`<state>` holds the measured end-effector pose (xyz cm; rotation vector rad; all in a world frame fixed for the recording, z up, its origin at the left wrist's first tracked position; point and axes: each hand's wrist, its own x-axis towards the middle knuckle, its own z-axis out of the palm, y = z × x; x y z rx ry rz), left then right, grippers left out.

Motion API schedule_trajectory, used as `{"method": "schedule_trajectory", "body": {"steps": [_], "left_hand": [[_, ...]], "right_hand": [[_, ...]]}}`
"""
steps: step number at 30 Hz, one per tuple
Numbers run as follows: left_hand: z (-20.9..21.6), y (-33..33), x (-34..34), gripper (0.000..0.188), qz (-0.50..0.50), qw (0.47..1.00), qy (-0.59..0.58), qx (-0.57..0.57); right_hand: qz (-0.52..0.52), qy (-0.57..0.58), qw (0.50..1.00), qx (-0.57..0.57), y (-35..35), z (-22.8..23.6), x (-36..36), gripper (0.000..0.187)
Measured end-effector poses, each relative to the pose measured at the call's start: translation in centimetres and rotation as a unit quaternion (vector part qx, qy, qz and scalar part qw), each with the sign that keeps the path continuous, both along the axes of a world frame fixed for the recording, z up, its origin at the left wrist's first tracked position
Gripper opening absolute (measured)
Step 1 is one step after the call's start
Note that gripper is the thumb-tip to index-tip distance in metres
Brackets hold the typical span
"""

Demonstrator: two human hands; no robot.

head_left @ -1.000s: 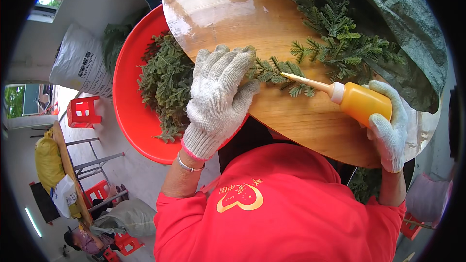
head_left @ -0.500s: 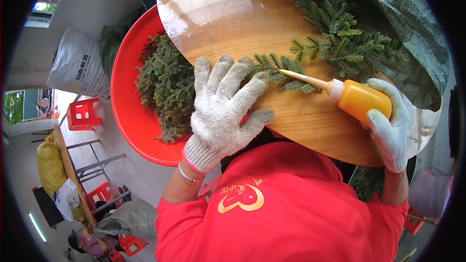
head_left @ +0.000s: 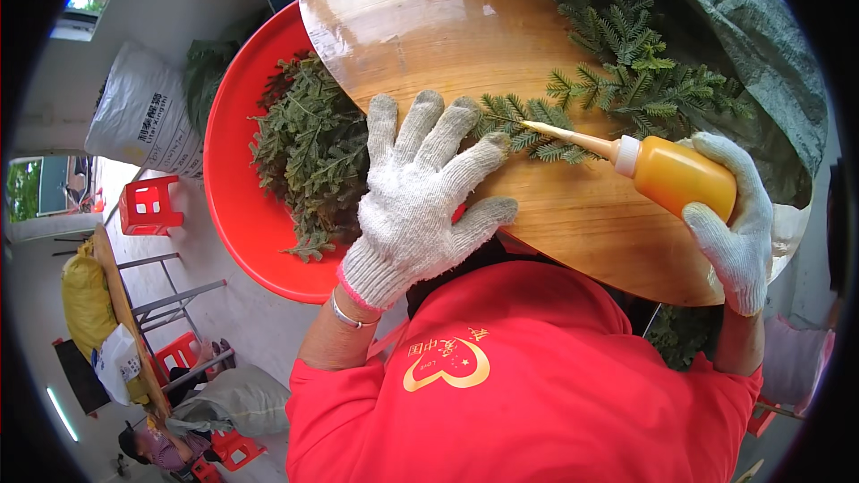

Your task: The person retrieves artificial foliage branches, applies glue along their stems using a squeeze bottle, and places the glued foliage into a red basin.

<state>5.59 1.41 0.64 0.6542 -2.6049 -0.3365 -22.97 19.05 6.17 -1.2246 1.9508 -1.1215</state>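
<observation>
My gloved right hand (head_left: pixel 741 215) is wrapped round a squeeze bottle (head_left: pixel 684 176) of orange-yellow liquid. The bottle lies tilted with its long nozzle pointing left, the tip over a small green fir sprig (head_left: pixel 537 130) on the round wooden table (head_left: pixel 429 27). Just left of that sprig, my gloved left hand (head_left: pixel 429 183) is spread with its fingers apart, fingertips over the table edge; nothing shows in it. Whether the nozzle tip touches the needles I cannot tell. More fir branches (head_left: pixel 644 80) lie at the right of the tabletop, beside a grey-green woven sack (head_left: pixel 743 27).
A red basin (head_left: pixel 234 206) heaped with fir sprigs (head_left: pixel 313 152) stands to the left, partly under the table edge. Farther left are a white sack (head_left: pixel 148 112), a red stool (head_left: pixel 149 206) and another table (head_left: pixel 125 304) with a yellow sack. A seated person (head_left: pixel 165 447) is at lower left.
My right hand and the bottle have shifted a little to the right, and my left hand slightly right too. The whole view has also shifted slightly. The grip on the bottle stays the same.
</observation>
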Motion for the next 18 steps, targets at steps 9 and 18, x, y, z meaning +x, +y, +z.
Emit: {"method": "schedule_trajectory", "body": {"steps": [9, 18], "left_hand": [[-0.1, 0.1, 0.1, 0.055, 0.006, 1.000, -0.011, 0.000], [-1.3, -0.2, 0.3, 0.057, 0.006, 1.000, 0.022, -0.009]], "right_hand": [[0.056, 0.064, 0.996, -0.035, -0.7, 2.8, 1.1, 0.058], [0.045, 0.188, 0.981, 0.025, -2.1, 5.4, 2.3, 0.060]]}}
